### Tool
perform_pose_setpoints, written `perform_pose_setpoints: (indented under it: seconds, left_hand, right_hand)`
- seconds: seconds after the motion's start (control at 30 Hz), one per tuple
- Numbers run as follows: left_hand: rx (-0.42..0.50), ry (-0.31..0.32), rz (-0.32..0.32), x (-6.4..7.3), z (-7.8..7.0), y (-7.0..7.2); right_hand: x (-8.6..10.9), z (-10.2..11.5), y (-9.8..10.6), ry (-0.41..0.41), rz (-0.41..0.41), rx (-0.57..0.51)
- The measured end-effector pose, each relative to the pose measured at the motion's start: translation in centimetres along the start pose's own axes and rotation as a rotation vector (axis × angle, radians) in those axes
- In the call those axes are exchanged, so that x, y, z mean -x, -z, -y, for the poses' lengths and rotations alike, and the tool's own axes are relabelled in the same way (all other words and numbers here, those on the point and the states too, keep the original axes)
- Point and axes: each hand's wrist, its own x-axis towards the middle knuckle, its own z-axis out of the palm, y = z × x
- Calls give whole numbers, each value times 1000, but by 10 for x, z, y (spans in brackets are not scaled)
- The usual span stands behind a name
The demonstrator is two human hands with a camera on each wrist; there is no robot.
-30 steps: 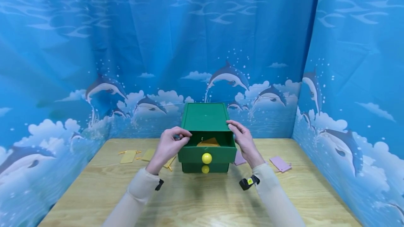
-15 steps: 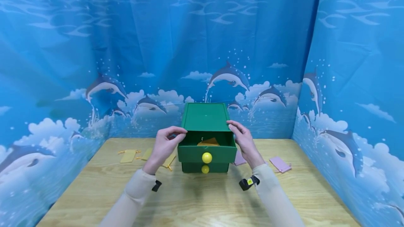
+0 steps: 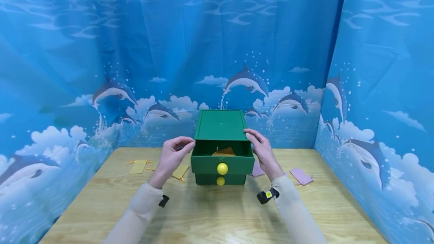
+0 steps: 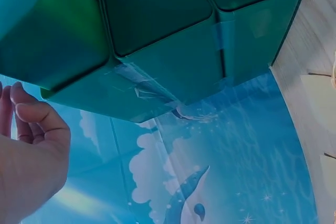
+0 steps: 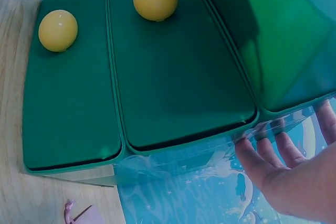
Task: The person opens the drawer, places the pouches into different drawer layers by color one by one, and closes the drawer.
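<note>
A green cabinet (image 3: 222,125) stands in front of me in the head view, with two yellow knobs (image 3: 222,168) on its drawer fronts. Inside the open part above the upper knob lies an orange-brown flat piece (image 3: 225,151). My left hand (image 3: 171,155) is at the left edge of this opening, thumb and forefinger close together. In the left wrist view its fingertips (image 4: 18,93) stand near the cabinet's corner, with nothing visible between them. On the other side, my right hand (image 3: 262,151) touches the cabinet's upper right edge. Its fingers (image 5: 257,161) lie against the side wall in the right wrist view.
Several yellow drawstring pouches (image 3: 137,167) lie on the wooden table (image 3: 210,214) left of the cabinet. To the right are lilac pouches (image 3: 301,176), one partly behind my right hand. A blue dolphin-print curtain (image 3: 162,48) hangs behind the table and along its sides.
My left hand has drawn leftward from inside the opening to just beyond its left edge. The right hand, the cabinet and the orange-brown piece stay where they were.
</note>
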Motion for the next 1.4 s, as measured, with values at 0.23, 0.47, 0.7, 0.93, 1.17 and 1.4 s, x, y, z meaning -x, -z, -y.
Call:
perform_pose_setpoints:
  seconds: [0.23, 0.47, 0.7, 0.93, 1.17, 1.4]
  left_hand:
    - [-24, -54, -10, 4, -5, -4]
    - [-69, -63, -49, 10, -14, -7]
    - [-140, -171, -70, 19, -19, -17]
    - [-180, -343, -71, 25, -21, -27]
    - [-176, -417, -43, 30, -20, -38]
    - [-151, -364, 28, 38, -26, -52]
  right_hand:
    - [-1, -1, 0, 12, 8, 0]
    - [0, -2, 0, 11, 10, -1]
    - [0, -2, 1, 11, 12, 1]
    - [0, -1, 1, 16, 9, 2]
    - [-1, -1, 1, 17, 9, -4]
    - [0, -1, 1, 8, 9, -5]
